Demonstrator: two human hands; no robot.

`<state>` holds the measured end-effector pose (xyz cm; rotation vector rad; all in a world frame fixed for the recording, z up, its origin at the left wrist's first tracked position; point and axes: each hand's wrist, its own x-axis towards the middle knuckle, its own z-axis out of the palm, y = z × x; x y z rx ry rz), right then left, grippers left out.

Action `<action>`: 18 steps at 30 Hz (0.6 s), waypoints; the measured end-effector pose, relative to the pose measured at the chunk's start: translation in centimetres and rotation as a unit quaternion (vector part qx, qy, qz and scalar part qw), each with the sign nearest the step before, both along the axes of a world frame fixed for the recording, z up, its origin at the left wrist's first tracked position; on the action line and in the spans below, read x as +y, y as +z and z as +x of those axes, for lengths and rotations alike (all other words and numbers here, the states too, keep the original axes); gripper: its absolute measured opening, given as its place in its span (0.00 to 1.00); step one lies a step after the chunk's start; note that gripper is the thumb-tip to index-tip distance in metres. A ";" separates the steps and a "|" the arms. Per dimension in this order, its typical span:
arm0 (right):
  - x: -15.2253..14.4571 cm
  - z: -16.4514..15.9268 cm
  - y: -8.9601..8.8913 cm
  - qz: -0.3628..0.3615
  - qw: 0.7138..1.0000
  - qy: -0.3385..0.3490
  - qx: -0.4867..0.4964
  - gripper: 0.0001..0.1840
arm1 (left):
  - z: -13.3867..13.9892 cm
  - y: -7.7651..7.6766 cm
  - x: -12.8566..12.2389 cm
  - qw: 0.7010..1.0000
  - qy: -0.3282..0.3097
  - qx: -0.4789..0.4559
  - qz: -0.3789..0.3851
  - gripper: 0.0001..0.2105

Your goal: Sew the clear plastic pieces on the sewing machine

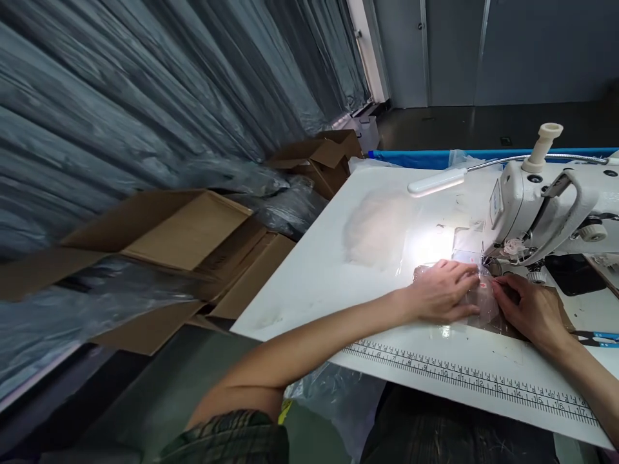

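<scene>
My left hand [442, 293] lies flat, fingers together, pressing a small clear plastic piece [481, 303] with a pink mark onto the white table [309, 270]. My right hand [529, 309] pinches the same piece from the right. Both hands sit just in front of the needle area of a white sewing machine [546, 206]. Its lamp [435, 182] throws a bright spot on the table behind my left hand. The needle itself is too small to make out.
A printed ruler [464, 377] runs along the table's near edge. Open cardboard boxes [188, 238] and dark plastic sheeting [145, 96] fill the floor and wall at left. A clear bag [333, 396] hangs under the table. Scissors [602, 337] lie at far right.
</scene>
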<state>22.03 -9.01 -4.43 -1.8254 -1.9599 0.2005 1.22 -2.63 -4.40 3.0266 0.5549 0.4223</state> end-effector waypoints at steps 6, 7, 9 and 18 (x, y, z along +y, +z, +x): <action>0.2 -0.2 -0.4 0.015 1.000 -0.019 -0.019 0.27 | -1.0 1.6 3.6 0.997 -0.021 0.035 -0.065 0.22; 0.2 -0.3 -0.5 0.014 1.000 -0.020 -0.018 0.27 | -0.8 1.6 3.5 0.998 -0.015 0.032 -0.053 0.20; 0.1 -0.4 -0.4 0.011 1.000 -0.021 -0.010 0.27 | -0.4 1.3 2.9 0.999 -0.014 0.029 -0.029 0.19; -0.4 0.4 1.0 -0.040 0.996 0.022 0.076 0.24 | 0.0 -0.2 1.1 0.995 0.037 -0.081 0.053 0.17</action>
